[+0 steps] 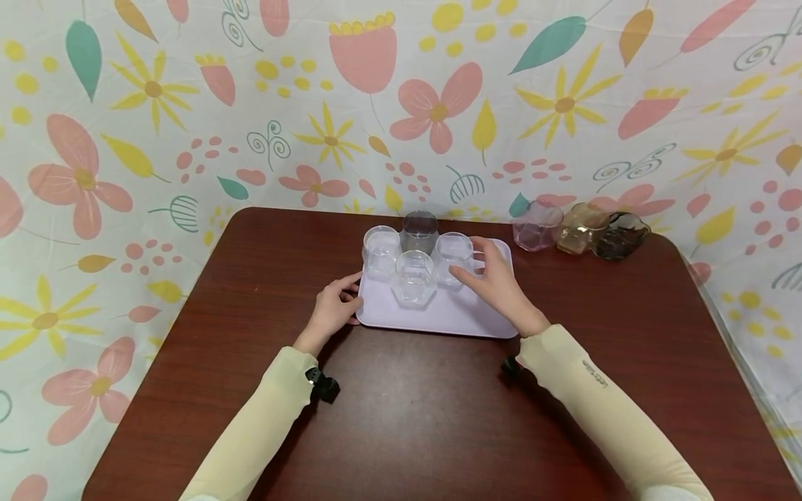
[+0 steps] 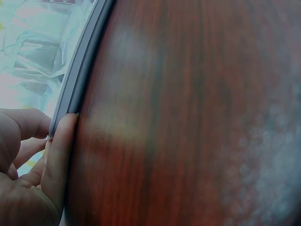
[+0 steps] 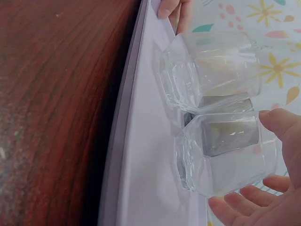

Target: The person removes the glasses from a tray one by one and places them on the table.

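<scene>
1. Dark wood-grain tabletop (image 1: pixel 401 403) lies nearest.
2. Right sleeve (image 1: pixel 601 403) seems to read "Let's slim".
3. Left hand (image 1: pixel 331 307) pinches the lilac tray (image 1: pixel 432 321) by its left end.
4. Right hand (image 1: pixel 496 284), spread moderately wide, holds the tray's rightmost clear tumbler (image 1: pixel 452 252); positioning it seems the step, calling next for steady release.
5. Behind: smoky tumbler (image 1: pixel 420 232); rightward, pink glass (image 1: pixel 536 228), amber glass (image 1: pixel 573 231); floral curtain (image 1: pixel 351 76).

Soft, diffuse glare — tabletop (image 1: pixel 401 407).
</scene>
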`<state>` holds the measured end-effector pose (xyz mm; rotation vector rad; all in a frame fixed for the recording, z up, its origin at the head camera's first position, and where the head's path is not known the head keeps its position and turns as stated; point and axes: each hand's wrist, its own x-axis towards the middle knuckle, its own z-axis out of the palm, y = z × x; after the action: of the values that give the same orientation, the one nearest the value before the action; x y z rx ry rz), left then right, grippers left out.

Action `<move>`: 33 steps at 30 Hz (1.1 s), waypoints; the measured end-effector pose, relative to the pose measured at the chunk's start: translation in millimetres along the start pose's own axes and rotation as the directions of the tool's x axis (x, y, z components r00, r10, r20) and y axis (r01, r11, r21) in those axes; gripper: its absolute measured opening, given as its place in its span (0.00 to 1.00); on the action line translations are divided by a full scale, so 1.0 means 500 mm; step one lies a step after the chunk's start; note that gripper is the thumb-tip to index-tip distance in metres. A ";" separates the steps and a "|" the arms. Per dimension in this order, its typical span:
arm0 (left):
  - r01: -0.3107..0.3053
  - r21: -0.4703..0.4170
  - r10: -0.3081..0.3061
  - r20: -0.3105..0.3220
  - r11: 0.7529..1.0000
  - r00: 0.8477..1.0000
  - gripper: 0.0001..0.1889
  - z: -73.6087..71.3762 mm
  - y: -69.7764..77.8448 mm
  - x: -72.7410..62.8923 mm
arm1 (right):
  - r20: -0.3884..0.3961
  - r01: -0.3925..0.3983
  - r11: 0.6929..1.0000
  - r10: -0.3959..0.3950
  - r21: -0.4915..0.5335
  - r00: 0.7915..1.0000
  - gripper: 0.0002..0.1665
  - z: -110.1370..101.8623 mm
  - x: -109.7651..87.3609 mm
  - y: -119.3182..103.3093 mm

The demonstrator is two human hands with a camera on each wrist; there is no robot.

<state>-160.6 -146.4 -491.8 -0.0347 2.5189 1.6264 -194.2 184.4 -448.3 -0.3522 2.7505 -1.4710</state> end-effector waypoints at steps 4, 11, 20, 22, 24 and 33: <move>-0.002 -0.002 0.002 0.001 1.000 1.000 0.31 0.001 0.000 0.000 | 0.011 -0.020 1.000 0.020 -0.009 1.000 0.48 0.005 0.011 0.000; -0.001 0.008 0.001 0.011 1.000 1.000 0.31 0.001 0.006 -0.003 | 0.033 -0.006 1.000 0.007 -0.021 0.999 0.49 0.013 0.029 0.009; 0.006 -0.001 -0.006 0.005 1.000 1.000 0.31 0.001 0.005 -0.005 | 0.007 -0.027 1.000 0.027 -0.009 1.000 0.48 0.011 0.019 0.011; 0.006 -0.002 -0.006 0.003 1.000 1.000 0.31 0.002 0.005 -0.005 | 0.005 -0.036 0.999 0.036 0.004 0.999 0.48 0.007 0.010 0.009; 0.006 -0.002 -0.006 0.002 1.000 1.000 0.31 0.002 0.005 -0.005 | -0.001 -0.042 0.999 0.042 0.005 0.999 0.49 0.002 0.001 0.007; 0.013 0.004 -0.013 0.003 1.000 1.000 0.31 0.002 0.007 -0.006 | -0.048 -0.049 0.999 0.049 -0.004 0.998 0.48 -0.042 -0.036 0.002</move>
<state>-157.8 -144.3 -488.5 -0.0475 2.5137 1.6158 -178.9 206.0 -439.3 -0.2504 2.7792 -1.4803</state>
